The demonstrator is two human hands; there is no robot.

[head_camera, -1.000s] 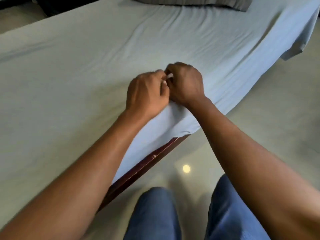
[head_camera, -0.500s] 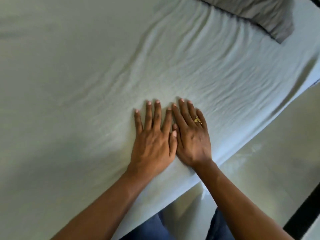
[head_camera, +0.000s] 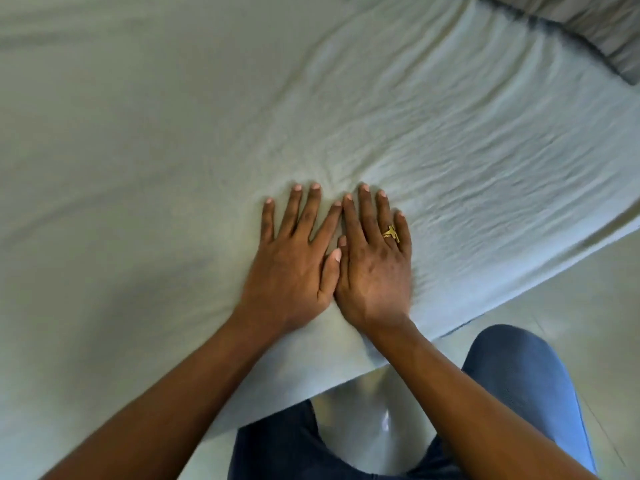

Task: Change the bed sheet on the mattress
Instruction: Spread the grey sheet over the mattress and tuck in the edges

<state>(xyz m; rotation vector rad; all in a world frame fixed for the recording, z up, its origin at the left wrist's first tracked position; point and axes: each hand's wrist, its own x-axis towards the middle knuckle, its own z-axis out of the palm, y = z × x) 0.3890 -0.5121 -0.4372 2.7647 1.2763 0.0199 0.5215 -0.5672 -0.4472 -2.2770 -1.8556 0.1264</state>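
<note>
A pale grey-green bed sheet (head_camera: 173, 133) covers the mattress and fills most of the view, with fine wrinkles running toward the upper right. My left hand (head_camera: 294, 261) lies flat on the sheet near the mattress's near edge, fingers straight and spread. My right hand (head_camera: 374, 261), with a gold ring on one finger, lies flat right beside it, fingers straight, thumbs touching. Both palms press on the sheet. The sheet's edge hangs over the near side of the mattress.
A grey pillow (head_camera: 595, 26) lies at the top right corner of the bed. Pale glossy floor (head_camera: 588, 289) shows at the right. My legs in blue trousers (head_camera: 519, 393) stand against the bed's near edge.
A second ago both hands were curled, pinching the sheet at the edge. They then opened flat on the sheet and have slid a little farther onto the mattress, fingers spreading.
</note>
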